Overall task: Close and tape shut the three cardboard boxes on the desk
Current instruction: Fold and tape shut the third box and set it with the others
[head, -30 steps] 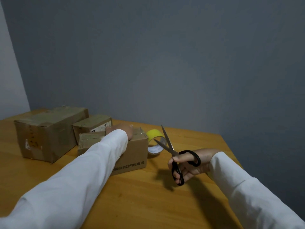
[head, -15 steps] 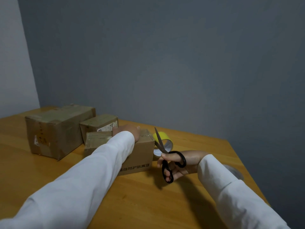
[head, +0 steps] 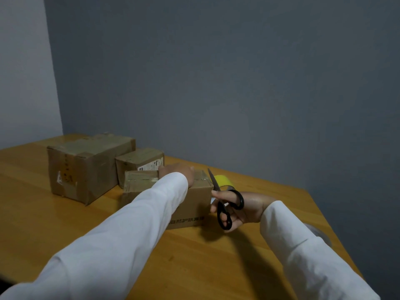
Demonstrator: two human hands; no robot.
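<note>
With left hand [head: 176, 172] pressing flat on nearest box [head: 192, 202], right hand [head: 240, 207] gripping scissors [head: 225, 204] beside tape roll [head: 223, 180]: cutting step; next, snip the strip just past box edge.

Dim, soft indoor light; the desk [head: 43, 224] carries dark arm shadows, with wide-angle bending at the edges.

The varnished wooden bench [head: 194, 267] is gleaming softly. Three matt brown cardboard boxes [head: 91, 169] are carrying glossy tape patches (creased in places). The scissors [head: 227, 204] are showing shiny black plastic handles and dull metal blades; the sleeves [head: 121, 245] are looking like smooth white cloth.
</note>
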